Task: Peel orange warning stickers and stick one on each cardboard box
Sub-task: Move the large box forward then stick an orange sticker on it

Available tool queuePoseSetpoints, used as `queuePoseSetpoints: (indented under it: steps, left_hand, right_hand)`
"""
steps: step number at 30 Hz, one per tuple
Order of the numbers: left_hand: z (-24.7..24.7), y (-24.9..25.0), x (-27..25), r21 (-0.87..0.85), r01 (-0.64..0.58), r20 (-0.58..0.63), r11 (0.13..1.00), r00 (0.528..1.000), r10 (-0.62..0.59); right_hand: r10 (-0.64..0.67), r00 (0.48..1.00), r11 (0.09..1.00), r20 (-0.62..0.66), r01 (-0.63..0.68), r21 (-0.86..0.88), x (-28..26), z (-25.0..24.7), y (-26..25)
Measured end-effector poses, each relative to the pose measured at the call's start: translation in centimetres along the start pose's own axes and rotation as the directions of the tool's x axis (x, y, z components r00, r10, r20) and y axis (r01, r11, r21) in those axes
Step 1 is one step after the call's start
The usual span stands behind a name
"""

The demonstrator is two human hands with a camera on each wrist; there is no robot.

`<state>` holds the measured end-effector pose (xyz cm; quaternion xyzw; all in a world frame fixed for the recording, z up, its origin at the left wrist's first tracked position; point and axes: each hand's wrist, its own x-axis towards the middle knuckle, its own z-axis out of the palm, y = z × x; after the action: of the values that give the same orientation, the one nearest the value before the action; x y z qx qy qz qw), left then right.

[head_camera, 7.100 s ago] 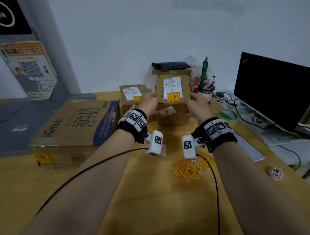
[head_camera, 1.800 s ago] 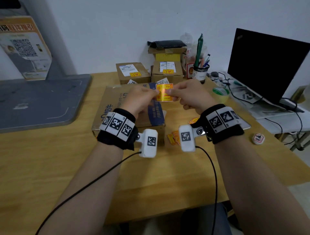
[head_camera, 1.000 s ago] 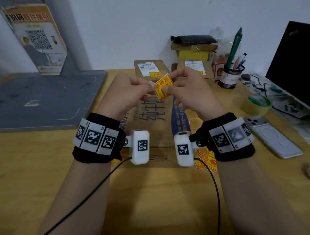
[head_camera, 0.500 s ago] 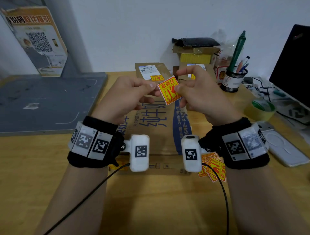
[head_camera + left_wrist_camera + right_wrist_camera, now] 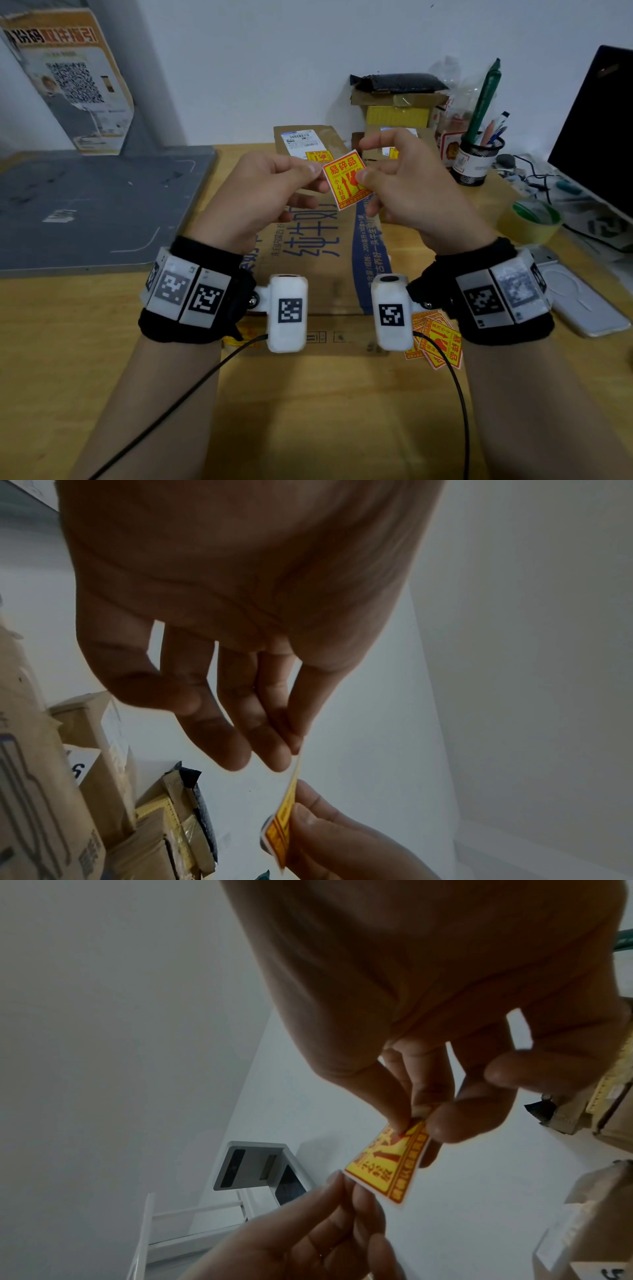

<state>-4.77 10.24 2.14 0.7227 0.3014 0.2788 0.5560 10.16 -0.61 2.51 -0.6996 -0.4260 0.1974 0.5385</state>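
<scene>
An orange and yellow warning sticker (image 5: 346, 178) hangs in the air above a large flat cardboard box (image 5: 318, 246) printed in blue. My left hand (image 5: 274, 192) pinches its left corner and my right hand (image 5: 404, 185) pinches its right edge between thumb and forefinger. The sticker (image 5: 390, 1161) shows close up in the right wrist view and edge-on (image 5: 289, 799) in the left wrist view. Behind lie two smaller boxes (image 5: 308, 144) (image 5: 387, 144), each with an orange sticker on it. A loose pile of stickers (image 5: 435, 339) lies by my right wrist.
A grey board (image 5: 89, 205) covers the desk's left side. A pen cup (image 5: 476, 154), tape roll (image 5: 534, 219), phone (image 5: 579, 301) and dark monitor (image 5: 599, 130) crowd the right. A stack of small boxes (image 5: 397, 102) stands at the wall.
Both hands kept the sticker between them and turned it to face me; it has dropped slightly. The view shifted a little.
</scene>
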Motion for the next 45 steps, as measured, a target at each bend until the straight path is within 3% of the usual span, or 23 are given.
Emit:
queuePoseSetpoints:
  steps: [19,24,32,45]
  left_hand:
    - [0.8,0.2,-0.1,-0.079,0.018,0.035,0.997,0.999,-0.016]
    - [0.8,0.3,-0.1,-0.100,0.026,0.024,0.995,0.999,-0.024]
    - [1.0,0.1,0.0,-0.031,-0.014,0.017,0.999,1.000,0.014]
    - [1.2,0.0,0.0,0.001,-0.026,0.005,1.000,1.000,0.026]
  right_hand:
    - [0.005,1.000,1.000,0.016,-0.005,0.007,-0.1,0.2,-0.1]
    - [-0.014,0.999,1.000,-0.040,0.014,-0.010,0.0,0.5,0.2]
    - [-0.108,0.994,0.986,0.025,0.110,-0.127,-0.9,0.6,-0.5]
    - [-0.077,0.997,0.990,-0.026,0.074,-0.120,-1.0,0.6,-0.8]
